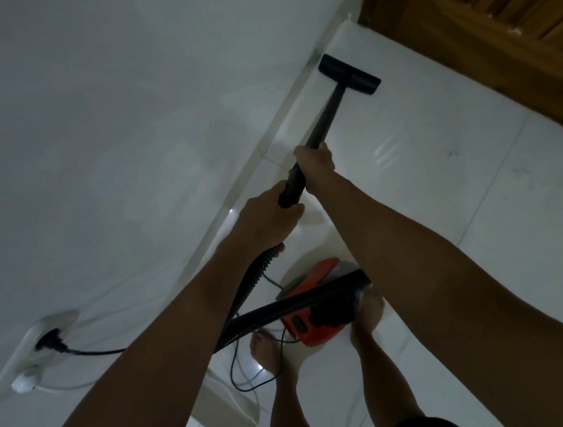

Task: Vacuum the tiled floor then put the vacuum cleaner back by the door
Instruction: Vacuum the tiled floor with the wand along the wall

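Observation:
A black vacuum wand (324, 118) runs from my hands to a flat black floor head (349, 74) resting on the white tiled floor (441, 170) beside the wall's skirting. My right hand (315, 165) grips the wand higher up. Just behind it my left hand (270, 214) grips the wand's rear end, where the ribbed black hose (255, 277) starts. The hose curves down to the red and black vacuum body (313, 310), which stands on the floor between my bare feet.
A white wall (110, 126) fills the left. A black plug (50, 342) sits in a wall socket, its cable (240, 372) looping over the floor near my left foot (265, 349). A wooden door (495, 20) stands at the top right.

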